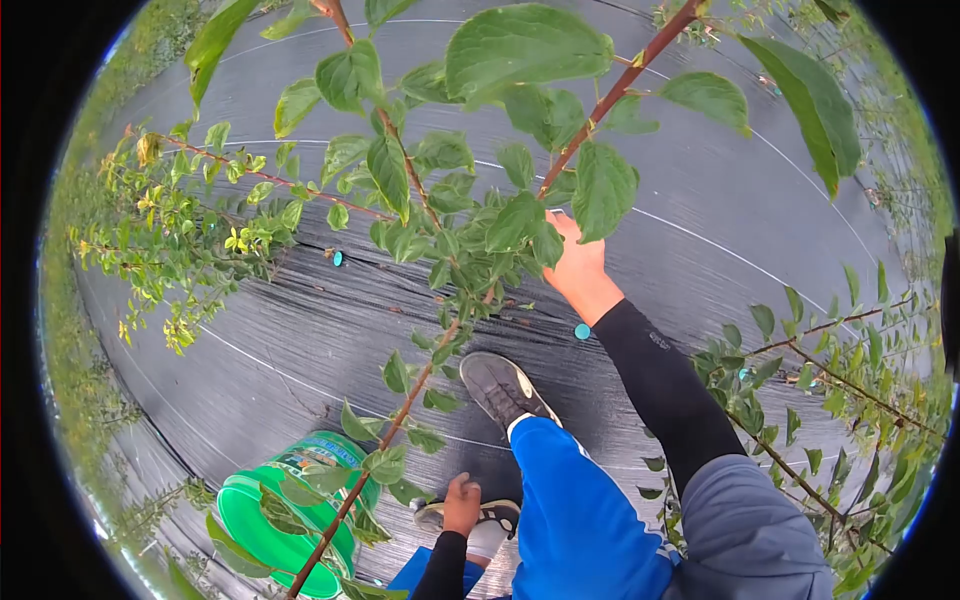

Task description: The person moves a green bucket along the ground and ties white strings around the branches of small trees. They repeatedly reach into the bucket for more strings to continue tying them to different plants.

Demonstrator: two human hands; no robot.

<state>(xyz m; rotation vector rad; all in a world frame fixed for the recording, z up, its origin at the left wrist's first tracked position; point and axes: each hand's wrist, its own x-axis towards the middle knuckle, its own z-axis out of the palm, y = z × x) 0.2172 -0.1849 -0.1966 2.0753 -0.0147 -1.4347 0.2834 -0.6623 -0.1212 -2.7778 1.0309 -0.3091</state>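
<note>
My right hand (pixel 577 262) reaches in among the leaves of a branching plant (pixel 455 245), beside a reddish stem; its fingers are mostly hidden by foliage, so what they hold cannot be made out. A black sleeve covers that forearm. Low in the view, my left hand (pixel 462 505) hangs near a shoe, with its fingers curled inward. Nothing can be made out in it. Long leafy stems run across the view between the camera and the ground.
A green bucket (pixel 240 510) lies tilted at the lower left. Black ground sheeting (pixel 300 370) bears small teal discs (pixel 582 331). More leafy plants stand at the left (pixel 180 230) and right (pixel 850 390). My shoe (pixel 505 388) is near the plant's base.
</note>
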